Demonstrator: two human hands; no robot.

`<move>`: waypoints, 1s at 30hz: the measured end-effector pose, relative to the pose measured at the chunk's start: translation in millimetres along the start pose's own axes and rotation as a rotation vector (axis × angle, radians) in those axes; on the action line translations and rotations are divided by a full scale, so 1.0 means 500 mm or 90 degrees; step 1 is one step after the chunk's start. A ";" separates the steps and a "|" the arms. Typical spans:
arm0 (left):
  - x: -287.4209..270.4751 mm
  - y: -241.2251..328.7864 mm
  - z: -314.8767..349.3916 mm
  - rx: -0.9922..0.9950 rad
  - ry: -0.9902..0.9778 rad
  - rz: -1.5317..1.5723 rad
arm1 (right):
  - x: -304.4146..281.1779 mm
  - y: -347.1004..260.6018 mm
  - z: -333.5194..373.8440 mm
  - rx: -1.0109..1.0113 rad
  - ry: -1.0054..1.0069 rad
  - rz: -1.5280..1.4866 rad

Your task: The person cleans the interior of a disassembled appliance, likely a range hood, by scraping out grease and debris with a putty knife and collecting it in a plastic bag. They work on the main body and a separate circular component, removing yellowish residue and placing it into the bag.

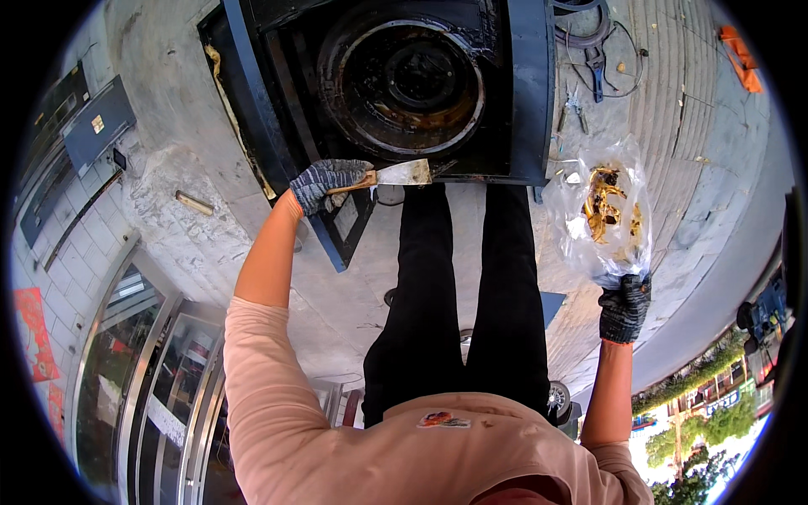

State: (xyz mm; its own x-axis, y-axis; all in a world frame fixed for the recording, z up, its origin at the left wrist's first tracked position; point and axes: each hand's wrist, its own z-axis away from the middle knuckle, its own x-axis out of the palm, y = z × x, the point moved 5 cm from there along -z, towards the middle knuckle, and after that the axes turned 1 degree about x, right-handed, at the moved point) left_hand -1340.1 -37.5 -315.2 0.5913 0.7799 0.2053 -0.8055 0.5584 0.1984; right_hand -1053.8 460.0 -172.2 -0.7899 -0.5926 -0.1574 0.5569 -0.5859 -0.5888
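Observation:
My left hand (328,183), in a dark knit glove, is closed round the wooden handle of a putty knife (406,173). Its wide, stained blade points right, over the front edge of a dark metal cabinet (528,101). Inside that cabinet is a round, greasy pan (345,80) with brown residue. Out to the right, my gloved right hand (625,308) grips the gathered end of a clear plastic bag (562,210). Brown, greasy scrapings (603,206) lie inside the bag.
Pliers (574,114), an adjustable wrench (597,74) and a thin cable (637,71) lie on the paving right of the cabinet. An orange cloth (740,59) is farther right. A framed panel (341,240) sticks out at the cabinet's front left. Glass doors (122,362) stand at left.

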 end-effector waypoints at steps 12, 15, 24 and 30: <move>0.037 0.019 0.088 0.162 0.146 0.196 | 0.075 -0.056 0.029 -0.016 -0.046 0.090; 0.025 0.053 0.078 0.134 0.296 0.053 | 0.083 -0.060 0.037 -0.005 -0.058 0.088; 0.064 0.123 -0.152 0.189 0.228 -0.955 | 0.058 -0.047 0.023 -0.018 -0.039 0.097; 0.126 0.178 -0.344 0.114 0.113 -1.157 | 0.024 -0.017 0.004 -0.017 0.016 0.082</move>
State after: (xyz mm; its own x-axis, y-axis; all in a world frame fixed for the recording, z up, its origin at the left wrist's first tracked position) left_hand -1381.6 110.0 -449.3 0.6042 -0.6609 -0.4451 0.7724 0.6230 0.1236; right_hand -1067.4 457.0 -167.5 -0.7185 -0.6478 -0.2531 0.6476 -0.4902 -0.5834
